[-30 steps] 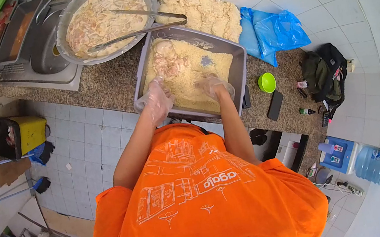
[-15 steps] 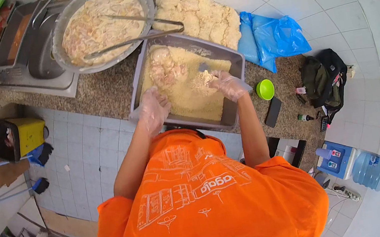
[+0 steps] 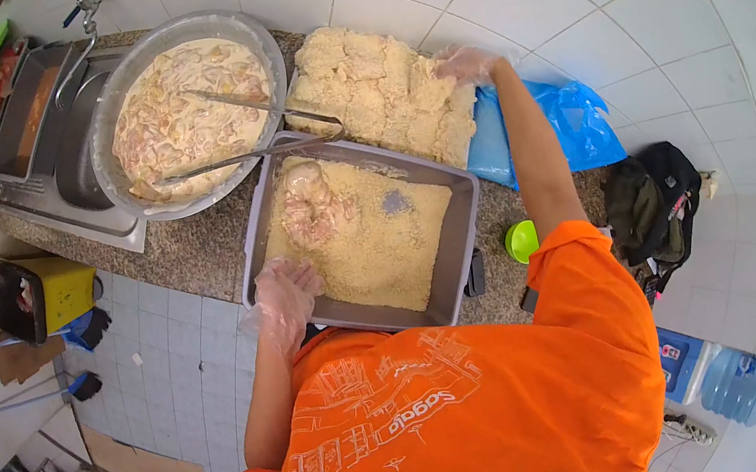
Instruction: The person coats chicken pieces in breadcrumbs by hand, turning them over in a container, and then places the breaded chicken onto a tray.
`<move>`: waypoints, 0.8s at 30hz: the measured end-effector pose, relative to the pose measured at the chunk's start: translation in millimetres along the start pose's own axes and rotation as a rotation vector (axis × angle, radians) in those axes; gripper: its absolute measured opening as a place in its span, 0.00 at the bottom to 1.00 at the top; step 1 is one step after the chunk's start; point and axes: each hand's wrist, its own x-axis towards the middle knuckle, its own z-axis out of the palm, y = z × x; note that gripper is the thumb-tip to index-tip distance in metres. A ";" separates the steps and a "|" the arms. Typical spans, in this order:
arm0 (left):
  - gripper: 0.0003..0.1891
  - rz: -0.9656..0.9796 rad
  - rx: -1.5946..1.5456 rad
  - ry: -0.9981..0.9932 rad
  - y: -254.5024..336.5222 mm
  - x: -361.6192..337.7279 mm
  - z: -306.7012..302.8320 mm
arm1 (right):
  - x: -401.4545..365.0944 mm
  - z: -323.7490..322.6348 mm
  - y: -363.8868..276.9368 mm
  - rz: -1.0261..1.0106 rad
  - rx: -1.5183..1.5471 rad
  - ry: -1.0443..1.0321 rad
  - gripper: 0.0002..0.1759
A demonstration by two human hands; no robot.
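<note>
My left hand (image 3: 287,290), in a clear plastic glove, lies with fingers stretched out over the near-left rim of a grey tub (image 3: 367,317) of pale breadcrumbs (image 3: 372,257). Just beyond its fingertips, a raw, wet piece of chicken (image 3: 311,209) rests in the crumbs. My gloved right hand (image 3: 469,65) reaches to the far right edge of a heaped pile of breaded chicken pieces (image 3: 369,71). Its fingers are closed on a crumb-coated piece against the pile; the fingertips are partly hidden.
A big round basin (image 3: 190,117) of battered chicken, with metal tongs (image 3: 253,155) across its rim, stands left of the pile. Blue plastic bags (image 3: 569,116), a green bowl (image 3: 522,241) and a dark bag (image 3: 654,197) are to the right. A sink (image 3: 82,162) is far left.
My right hand has left the tub with the breaded chicken piece and moved up and right to the pile. A bare grey patch shows in the crumbs. My left hand stays by the rim.
</note>
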 end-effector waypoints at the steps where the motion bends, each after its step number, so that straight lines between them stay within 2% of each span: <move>1: 0.34 0.004 -0.016 -0.007 0.3 1.2 -0.9 | 10.2 -12.6 -8.7 -0.006 0.010 0.005 0.31; 3: 0.34 0.002 -0.032 -0.005 -1.0 1.4 -2.4 | 26.4 -38.9 -20.3 0.875 0.675 -0.131 0.30; 4: 0.34 0.007 -0.065 -0.005 0.0 1.1 -2.3 | 26.6 -29.7 -13.3 0.834 0.642 -0.109 0.22; 5: 0.34 0.011 -0.100 -0.005 0.9 0.6 -2.1 | 32.6 -23.7 -14.4 0.827 0.645 -0.114 0.22; 7: 0.33 0.008 -0.105 -0.002 2.4 -0.8 -0.5 | 44.7 2.3 -19.4 0.498 -0.111 -0.338 0.24; 8: 0.33 0.004 -0.105 -0.006 1.7 -1.4 -1.2 | 47.9 26.4 -32.7 0.490 -0.098 -0.346 0.24; 10: 0.33 -0.006 -0.103 0.008 1.1 1.4 -3.0 | 53.8 72.8 -64.6 0.802 0.173 0.137 0.29; 11: 0.34 -0.009 -0.105 0.005 1.2 2.6 -3.2 | 58.9 77.1 -64.3 0.790 0.185 0.130 0.29; 13: 0.34 0.005 -0.081 0.007 4.5 0.9 2.6 | 64.6 59.3 -67.1 0.755 0.004 -0.144 0.33; 14: 0.35 0.017 -0.046 -0.011 4.4 -2.6 1.7 | 70.6 21.0 -91.1 1.016 0.106 -0.045 0.33; 15: 0.35 0.022 -0.050 -0.011 3.4 0.0 -1.6 | 66.5 19.1 -93.7 1.011 0.104 -0.042 0.33; 17: 0.33 0.036 -0.043 -0.036 -0.6 9.0 -12.2 | 55.8 11.6 -89.7 0.860 0.086 -0.237 0.31; 18: 0.31 0.039 -0.064 -0.018 -0.9 10.3 -14.2 | 59.8 2.8 -111.7 0.853 0.075 -0.231 0.31; 20: 0.31 0.038 -0.067 -0.023 1.1 8.1 -15.1 | 52.1 -18.8 -217.8 0.987 0.172 0.854 0.30; 22: 0.32 0.032 -0.055 -0.041 4.7 7.3 -10.6 | 57.0 -80.8 -323.8 1.256 0.572 0.433 0.31; 24: 0.28 -0.005 -0.024 -0.018 6.3 4.1 -7.5 | 74.4 -60.5 -368.1 1.461 0.897 0.209 0.28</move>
